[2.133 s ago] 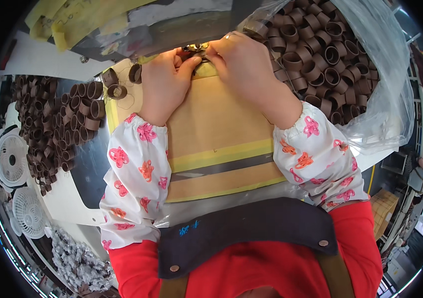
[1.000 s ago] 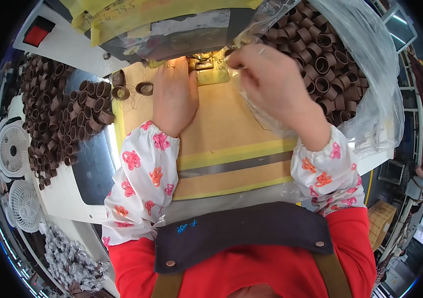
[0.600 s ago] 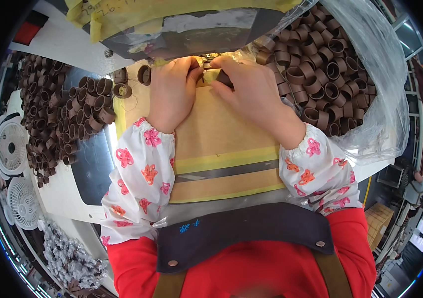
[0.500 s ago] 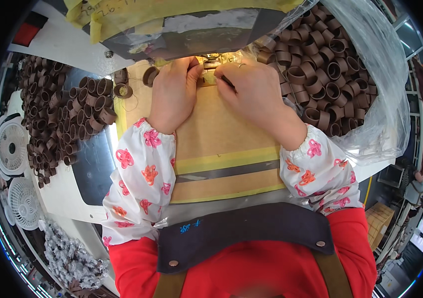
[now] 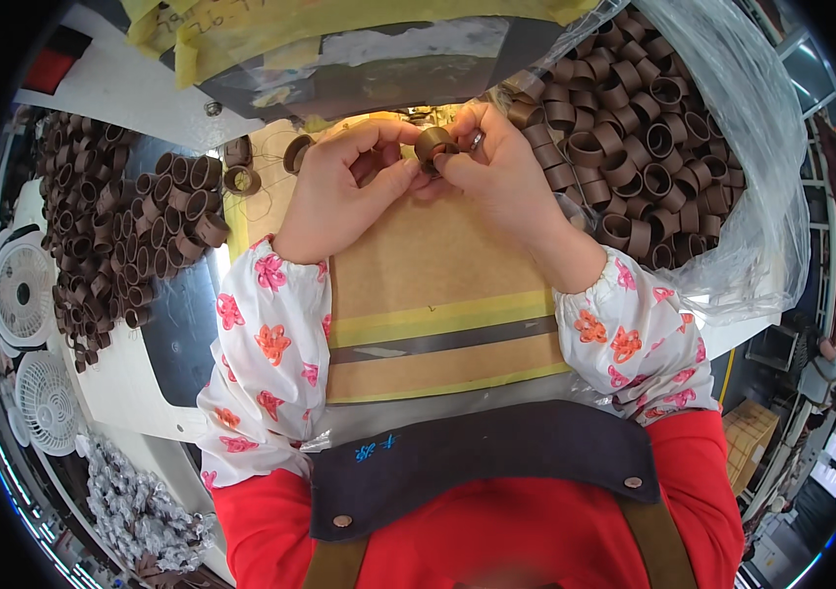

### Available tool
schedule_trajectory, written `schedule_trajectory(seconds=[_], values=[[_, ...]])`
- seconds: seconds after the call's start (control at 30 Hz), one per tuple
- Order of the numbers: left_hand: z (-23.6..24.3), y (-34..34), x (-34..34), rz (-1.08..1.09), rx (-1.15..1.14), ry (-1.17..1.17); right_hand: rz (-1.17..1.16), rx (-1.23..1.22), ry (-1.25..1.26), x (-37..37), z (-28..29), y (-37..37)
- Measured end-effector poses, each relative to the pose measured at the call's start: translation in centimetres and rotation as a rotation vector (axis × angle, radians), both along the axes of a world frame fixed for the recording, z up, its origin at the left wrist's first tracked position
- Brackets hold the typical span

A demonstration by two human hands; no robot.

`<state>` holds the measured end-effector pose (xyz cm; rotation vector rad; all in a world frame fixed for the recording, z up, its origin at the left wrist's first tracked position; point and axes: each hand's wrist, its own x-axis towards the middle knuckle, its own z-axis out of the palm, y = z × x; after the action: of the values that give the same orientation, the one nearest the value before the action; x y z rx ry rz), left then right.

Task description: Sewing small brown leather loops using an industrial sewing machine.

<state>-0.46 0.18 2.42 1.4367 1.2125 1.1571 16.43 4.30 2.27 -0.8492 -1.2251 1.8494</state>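
A small brown ring-shaped band (image 5: 434,144) is held up between my two hands, tilted so part of its hollow shows. My right hand (image 5: 498,167) pinches it from the right, with the thumb at its lower edge. From the left, the curled index finger and thumb of my left hand (image 5: 351,182) meet its side; some fingertips are hidden. Something small and silvery, like a finger ring, shows on my right hand. Just beyond the band is the lit work area of a sewing machine (image 5: 339,74), its front patched with yellow tape. The brown board (image 5: 437,255) lies beneath my hands.
A large heap of brown bands (image 5: 648,147) fills a clear plastic bag (image 5: 776,196) at right. More brown bands (image 5: 94,216) are piled at left, with a few loose ones (image 5: 242,180) beside the board. White fans (image 5: 48,402) and a grey plastic-wrapped bundle (image 5: 138,501) stand at far left.
My hands have drawn slightly back from the lit machine area, and the left wrist has shifted left. The brown band now shows between my fingers, where it was not visible before.
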Motion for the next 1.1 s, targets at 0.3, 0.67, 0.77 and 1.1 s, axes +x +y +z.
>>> schedule_trajectory(seconds=[0.3,0.67,0.77,1.1], values=[[-0.5,-0.2,0.9,0.036,0.092,0.150,-0.109,0.127,-0.091,-0.9,-1.2,-0.8],[0.0,0.7,-0.5,0.134,0.121,0.346,-0.115,0.835,-0.457,0.4,0.3,0.9],[-0.7,0.9,-0.4,0.186,0.140,0.279,-0.081,0.964,-0.477,0.4,0.0,1.1],[-0.2,1.4,0.9,0.322,0.042,0.485,-0.132,1.065,-0.637,-0.1,0.4,1.9]])
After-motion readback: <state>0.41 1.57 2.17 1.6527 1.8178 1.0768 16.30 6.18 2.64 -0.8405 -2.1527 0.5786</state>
